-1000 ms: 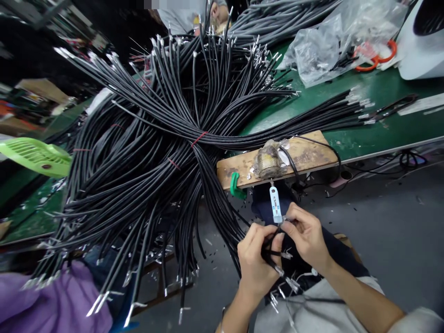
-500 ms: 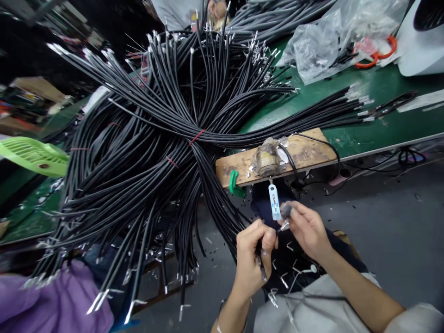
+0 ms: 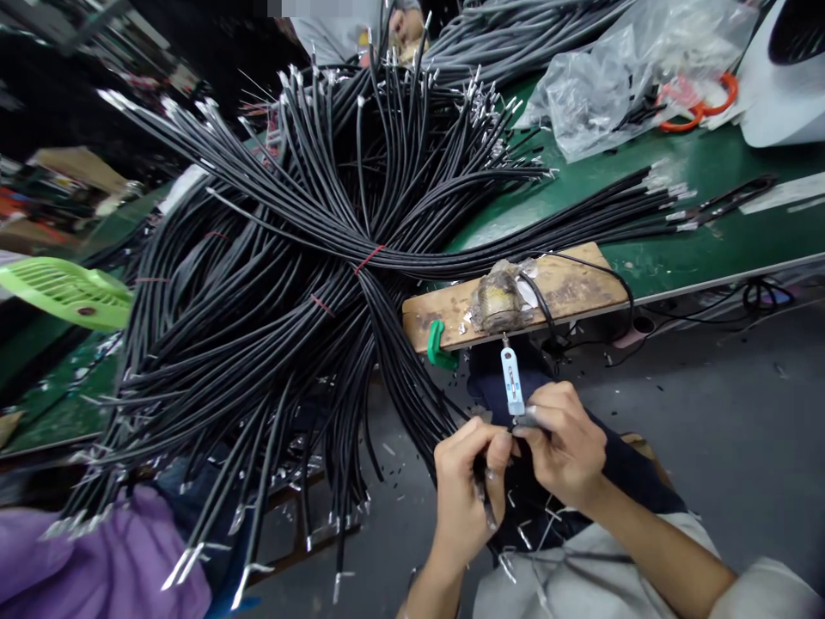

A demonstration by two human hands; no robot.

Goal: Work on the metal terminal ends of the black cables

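Black cable [image 3: 479,488] is held in the closed left hand [image 3: 459,477], and its end seems to lie between both hands. The right hand [image 3: 571,451] keeps its fingertips narrow there; whether they grip, I cannot tell. Just beyond, nearer to the right hand, a pale blue tool [image 3: 511,374] points lengthwise from the wooden board [image 3: 580,277] toward the fingers.

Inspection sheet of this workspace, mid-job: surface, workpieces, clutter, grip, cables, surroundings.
Surface: green table, wooden board at its near edge.
Workpieces: dark cable, end hidden; pale blue piece in front of the board.
Clutter: plastic bag, orange-handled scissors.
Grip: left grip closed on the dark cable; right grip close beside it, hold unclear.
Cables: black cables heaped on the table, several bundled with red ties.
Surroundings: purple garment lower left, another person's hand across the table.
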